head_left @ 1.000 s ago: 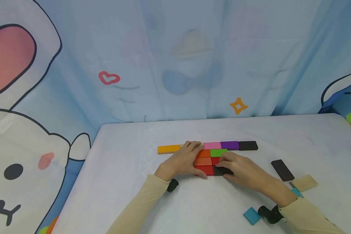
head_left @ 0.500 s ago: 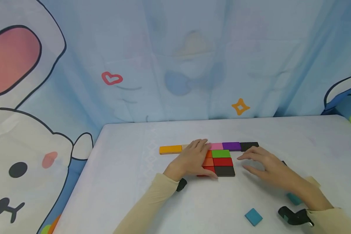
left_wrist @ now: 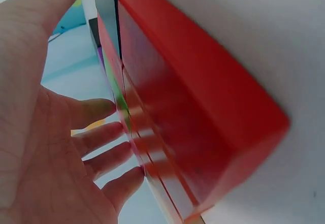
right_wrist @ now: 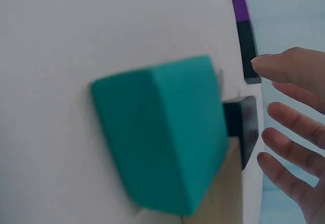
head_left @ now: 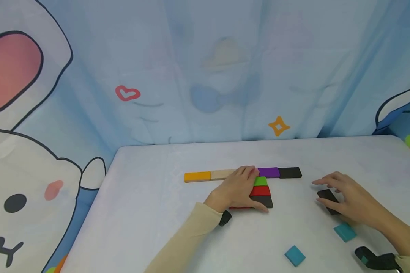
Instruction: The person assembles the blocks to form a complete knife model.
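My left hand (head_left: pixel 237 187) lies across the left part of a set of flat coloured blocks, its fingers stretched toward the back row and its thumb along the near edge. Beside it show a green block (head_left: pixel 260 181), a red block (head_left: pixel 260 190) and a black block (head_left: pixel 262 201). A long red block (left_wrist: pixel 167 97) fills the left wrist view, the fingertips at the blocks' far side; the hand hides other blocks from above. To the right, my right hand (head_left: pixel 357 199) reaches over a loose black block (head_left: pixel 328 197), fingers parted with nothing between them.
The back row holds a yellow block (head_left: pixel 197 177), a beige block (head_left: pixel 222 174), a purple block (head_left: pixel 268 172) and another black block (head_left: pixel 290 172). Two teal blocks, one nearer (head_left: pixel 295 256) and one by the right wrist (head_left: pixel 345 232), lie loose. A wooden block (right_wrist: pixel 223 188) sits beside the black one.
My right hand has let go of the black block at the set's near right corner and moved right to the loose black block. The left hand has slid right over the blocks.
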Demonstrator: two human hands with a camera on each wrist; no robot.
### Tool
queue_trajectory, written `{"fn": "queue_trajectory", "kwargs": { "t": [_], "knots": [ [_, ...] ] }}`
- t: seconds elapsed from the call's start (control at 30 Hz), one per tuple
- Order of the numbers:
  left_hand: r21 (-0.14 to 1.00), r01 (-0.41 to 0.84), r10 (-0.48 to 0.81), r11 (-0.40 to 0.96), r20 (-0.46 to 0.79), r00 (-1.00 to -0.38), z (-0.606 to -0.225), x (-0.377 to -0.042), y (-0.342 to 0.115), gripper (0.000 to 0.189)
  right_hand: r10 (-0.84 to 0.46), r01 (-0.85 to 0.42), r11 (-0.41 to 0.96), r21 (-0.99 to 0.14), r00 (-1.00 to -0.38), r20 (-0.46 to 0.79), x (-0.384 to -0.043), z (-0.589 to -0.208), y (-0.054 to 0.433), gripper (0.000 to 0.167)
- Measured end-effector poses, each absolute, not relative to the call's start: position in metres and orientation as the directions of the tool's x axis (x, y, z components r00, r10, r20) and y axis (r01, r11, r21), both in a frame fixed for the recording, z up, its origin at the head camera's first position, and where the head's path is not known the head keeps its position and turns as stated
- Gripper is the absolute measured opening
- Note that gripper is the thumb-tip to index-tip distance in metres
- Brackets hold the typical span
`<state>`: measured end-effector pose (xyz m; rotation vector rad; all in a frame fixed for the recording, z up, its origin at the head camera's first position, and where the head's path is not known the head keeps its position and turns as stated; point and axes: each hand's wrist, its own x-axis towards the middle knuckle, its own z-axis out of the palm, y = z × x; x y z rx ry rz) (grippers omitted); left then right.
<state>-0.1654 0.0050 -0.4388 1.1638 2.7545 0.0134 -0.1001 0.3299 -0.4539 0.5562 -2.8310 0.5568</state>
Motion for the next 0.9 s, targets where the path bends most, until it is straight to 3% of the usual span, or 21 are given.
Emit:
{"fn": "queue_trajectory", "kwargs": {
  "t": [0.37,0.63,0.77,0.9],
  "knots": [
    [0.025,0.708,0.702,0.706,-0.152,-0.695,-0.44,-0.164,0.009,0.112,-0.275,-0.307,0.878,-0.367,-0.952,0.137,-0.098,-0.459,0.336,0.056],
    [0.043,0.704,0.7,0.709,-0.164,-0.695,-0.438,-0.164,0.01,0.112,-0.158,-0.147,0.914,-0.379,-0.987,0.001,-0.103,-0.448,0.332,0.062],
    [0.036,0.708,0.703,0.705,-0.167,-0.692,-0.439,-0.165,0.012,0.112,-0.134,-0.098,0.919,-0.381,-0.989,-0.067,-0.105,-0.442,0.329,0.056],
    [0.034,0.709,0.702,0.704,-0.178,-0.689,-0.439,-0.165,0.013,0.112,-0.175,-0.132,0.918,-0.374,-0.981,-0.085,-0.109,-0.437,0.322,0.046]
  ]
}}
